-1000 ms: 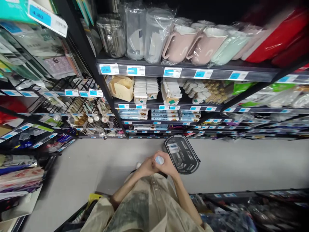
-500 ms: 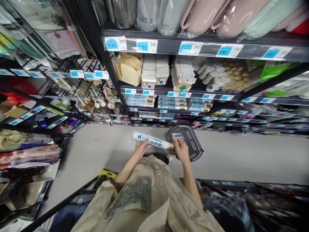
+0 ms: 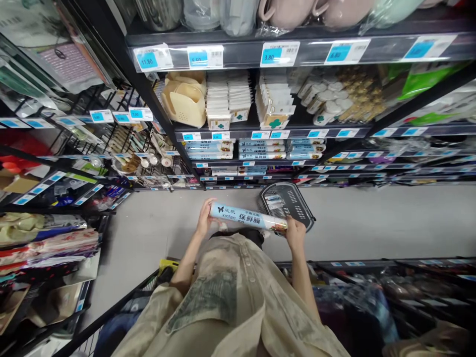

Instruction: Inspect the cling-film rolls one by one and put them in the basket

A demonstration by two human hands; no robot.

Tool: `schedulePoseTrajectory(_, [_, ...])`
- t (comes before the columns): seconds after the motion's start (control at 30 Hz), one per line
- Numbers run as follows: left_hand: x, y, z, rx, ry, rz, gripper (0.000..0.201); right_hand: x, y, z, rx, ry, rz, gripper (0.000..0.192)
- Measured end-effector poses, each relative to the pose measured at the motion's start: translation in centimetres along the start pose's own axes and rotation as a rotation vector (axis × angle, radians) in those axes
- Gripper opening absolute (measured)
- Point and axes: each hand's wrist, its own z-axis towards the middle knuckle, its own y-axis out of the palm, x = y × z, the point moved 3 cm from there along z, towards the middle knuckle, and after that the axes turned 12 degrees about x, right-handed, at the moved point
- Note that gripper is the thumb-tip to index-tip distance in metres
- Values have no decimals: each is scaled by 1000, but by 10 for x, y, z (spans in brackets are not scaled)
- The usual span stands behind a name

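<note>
- A shop aisle with a pale grey floor (image 3: 353,223), seen from above; black shelving (image 3: 230,54) stands ahead and to both sides, edged with blue-and-white price tags.
- The left hand (image 3: 206,218) curls its fingers over the left end of a roll of cling film (image 3: 248,218), thumb side towards the body; the palm is hidden behind the roll's end.
- The right hand (image 3: 295,233) clasps the roll's right end from below, its fingers wrapped round the tube and mostly hidden by it.
- Both forearms are bare and reach forward from a beige shirt (image 3: 230,302), elbows bent, so the roll is held across the body just in front of the chest.
- The roll is a long, pale blue tube lying nearly level, its right end a little lower. It bears a dark butterfly mark, the word "xinfan" and dark characters; the right tip is brownish, its detail too small to read.
- Just beyond the roll's right end a black shopping basket (image 3: 288,203) sits on the floor, with some pale packs inside that are hard to make out.
- Further beyond the roll, on a low shelf, lie similar blue boxes (image 3: 260,148); above them are cream holders (image 3: 185,101) and white packs.
- The mugs (image 3: 282,10) on the top shelf are cut off by the frame edge.
</note>
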Motion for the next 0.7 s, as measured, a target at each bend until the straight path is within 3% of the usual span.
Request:
schedulePoseTrajectory(0.17, [14,-13,-2,39,220,551,58,-6,-1,0,-49,31,-30,54])
schedulePoseTrajectory(0.27, [18,-15,-4,67,352,703,54,-12,-1,0,-51,18,4,54])
schedulePoseTrajectory(0.57, [17,-30,-5,167,391,652,56,-14,6,-9,-148,209,269,56])
schedulePoseTrajectory(0.7, [19,-32,-4,166,356,647,56,-22,5,-12,-127,161,333,51])
